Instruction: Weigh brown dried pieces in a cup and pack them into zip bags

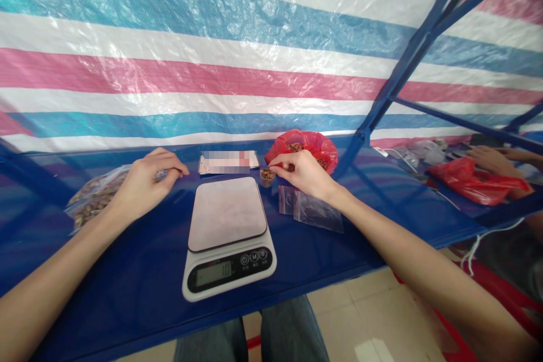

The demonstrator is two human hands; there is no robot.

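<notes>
My right hand [306, 172] pinches at the rim of a small clear plastic cup [267, 181] filled with brown pieces. The cup is just beyond the far right corner of a white digital kitchen scale [228, 215], whose display seems to read 1.0. Nothing lies on the weighing plate. My left hand [155, 176] hangs to the left of the scale with loosely bent fingers, thumb apart from them, and no object shows in it. Partly hidden behind my left forearm is a clear zip bag [95, 195] of brown nuts or seeds.
A phone [229, 163] lies behind the scale. A red plastic bag [326, 150] with brown pieces stands beyond my right hand, and small clear zip bags [316, 212] lie under its wrist. At right, another person's hand [490, 159] is near a red bag [470, 181]. A blue frame bar [407, 62] rises.
</notes>
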